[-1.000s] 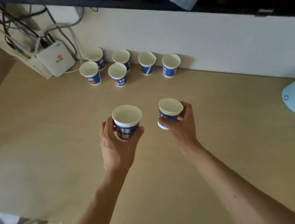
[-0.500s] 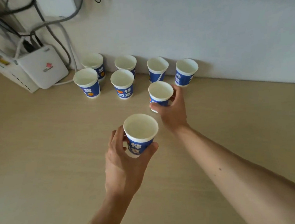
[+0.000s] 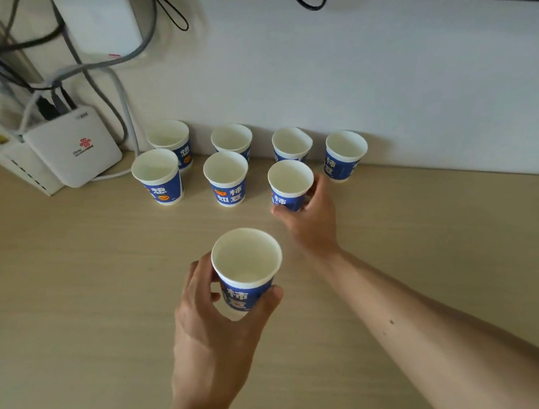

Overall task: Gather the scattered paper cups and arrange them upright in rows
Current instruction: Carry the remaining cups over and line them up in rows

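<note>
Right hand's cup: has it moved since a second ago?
Yes. The right hand carried its cup toward the wall, now just in front of the third back-row cup.

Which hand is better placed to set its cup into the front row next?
Right. The right hand holds the far cup in line with the front row; the left hand holds the near cup well short.

head view only: looks forward-down over desk (image 3: 74,303) toward wall (image 3: 381,80), near.

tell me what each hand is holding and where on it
The left hand grips the near paper cup round its lower side wall; right hand grips the front-row cup likewise.
</note>
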`<state>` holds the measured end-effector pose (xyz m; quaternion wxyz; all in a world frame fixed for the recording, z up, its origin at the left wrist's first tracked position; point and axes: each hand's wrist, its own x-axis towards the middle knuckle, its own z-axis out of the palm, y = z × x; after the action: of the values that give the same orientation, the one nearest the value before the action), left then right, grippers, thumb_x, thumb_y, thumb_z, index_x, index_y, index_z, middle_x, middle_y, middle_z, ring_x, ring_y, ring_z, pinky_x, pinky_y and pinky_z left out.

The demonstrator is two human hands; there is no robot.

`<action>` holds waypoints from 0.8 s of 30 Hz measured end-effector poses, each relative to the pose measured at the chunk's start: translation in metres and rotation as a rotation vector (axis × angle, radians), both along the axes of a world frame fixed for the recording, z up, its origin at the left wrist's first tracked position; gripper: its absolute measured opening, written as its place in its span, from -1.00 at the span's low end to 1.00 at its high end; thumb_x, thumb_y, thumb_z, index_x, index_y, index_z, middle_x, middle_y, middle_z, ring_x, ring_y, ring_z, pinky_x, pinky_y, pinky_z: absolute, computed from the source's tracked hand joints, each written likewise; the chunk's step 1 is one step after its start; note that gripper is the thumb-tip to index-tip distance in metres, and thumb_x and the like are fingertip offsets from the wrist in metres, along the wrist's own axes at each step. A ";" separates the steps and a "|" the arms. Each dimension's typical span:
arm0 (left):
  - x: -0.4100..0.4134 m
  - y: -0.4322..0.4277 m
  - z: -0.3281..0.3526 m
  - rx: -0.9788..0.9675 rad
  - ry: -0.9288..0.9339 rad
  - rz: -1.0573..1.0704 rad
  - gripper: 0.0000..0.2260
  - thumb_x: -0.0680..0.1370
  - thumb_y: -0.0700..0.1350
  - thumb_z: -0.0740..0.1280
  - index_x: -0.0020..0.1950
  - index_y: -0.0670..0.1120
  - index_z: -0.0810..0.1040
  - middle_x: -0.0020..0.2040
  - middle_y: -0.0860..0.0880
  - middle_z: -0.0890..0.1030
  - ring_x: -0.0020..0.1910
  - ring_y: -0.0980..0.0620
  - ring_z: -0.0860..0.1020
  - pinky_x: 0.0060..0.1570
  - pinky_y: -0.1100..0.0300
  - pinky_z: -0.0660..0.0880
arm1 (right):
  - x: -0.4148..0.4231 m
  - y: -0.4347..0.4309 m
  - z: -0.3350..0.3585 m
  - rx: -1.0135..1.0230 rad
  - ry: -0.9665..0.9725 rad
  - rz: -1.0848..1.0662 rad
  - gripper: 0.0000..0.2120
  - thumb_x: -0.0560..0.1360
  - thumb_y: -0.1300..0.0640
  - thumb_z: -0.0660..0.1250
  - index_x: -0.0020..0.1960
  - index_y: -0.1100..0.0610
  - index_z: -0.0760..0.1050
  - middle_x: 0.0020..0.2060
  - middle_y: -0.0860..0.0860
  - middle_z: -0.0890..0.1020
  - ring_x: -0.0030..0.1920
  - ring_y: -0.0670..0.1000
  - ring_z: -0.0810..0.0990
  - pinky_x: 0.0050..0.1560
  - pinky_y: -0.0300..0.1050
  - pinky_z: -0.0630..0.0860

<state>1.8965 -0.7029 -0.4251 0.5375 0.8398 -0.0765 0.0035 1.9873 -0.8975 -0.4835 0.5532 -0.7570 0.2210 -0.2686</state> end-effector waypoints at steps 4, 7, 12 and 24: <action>0.002 -0.001 0.000 -0.007 -0.006 -0.007 -0.52 0.26 0.08 0.60 0.07 0.35 0.47 0.02 0.25 0.58 -0.03 0.19 0.58 -0.13 0.28 0.43 | 0.006 0.000 -0.002 -0.013 -0.003 -0.025 -0.45 0.30 0.30 0.58 0.12 0.02 0.38 0.00 -0.07 0.63 -0.06 -0.18 0.62 -0.07 -0.38 0.51; 0.003 -0.002 0.000 -0.009 -0.014 -0.015 -0.51 0.26 0.08 0.60 0.08 0.32 0.48 0.03 0.26 0.58 -0.02 0.22 0.57 -0.15 0.30 0.41 | 0.009 -0.001 -0.005 -0.005 -0.005 -0.041 -0.45 0.29 0.29 0.59 0.13 0.03 0.39 -0.03 -0.12 0.62 -0.07 -0.27 0.60 -0.09 -0.42 0.49; 0.004 -0.006 0.001 -0.001 -0.024 -0.020 -0.51 0.24 0.09 0.60 0.07 0.32 0.47 0.01 0.26 0.58 -0.01 0.25 0.56 -0.16 0.32 0.40 | 0.011 -0.002 -0.008 -0.003 -0.026 -0.057 -0.42 0.28 0.30 0.59 0.15 0.01 0.38 -0.03 -0.18 0.61 -0.04 -0.22 0.61 -0.03 -0.37 0.51; 0.007 -0.025 0.006 0.003 -0.026 -0.027 -0.42 0.24 0.08 0.61 0.12 0.35 0.39 0.06 0.46 0.53 0.05 0.38 0.50 -0.12 0.27 0.43 | -0.054 -0.010 0.013 0.139 0.050 -0.031 -0.43 0.37 0.26 0.53 0.30 0.04 0.42 0.16 -0.03 0.57 0.11 -0.07 0.57 0.05 -0.15 0.46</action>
<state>1.9036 -0.7275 -0.4190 0.5353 0.8393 -0.0949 0.0068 1.9329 -0.9078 -0.4703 0.5947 -0.7197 0.2645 -0.2419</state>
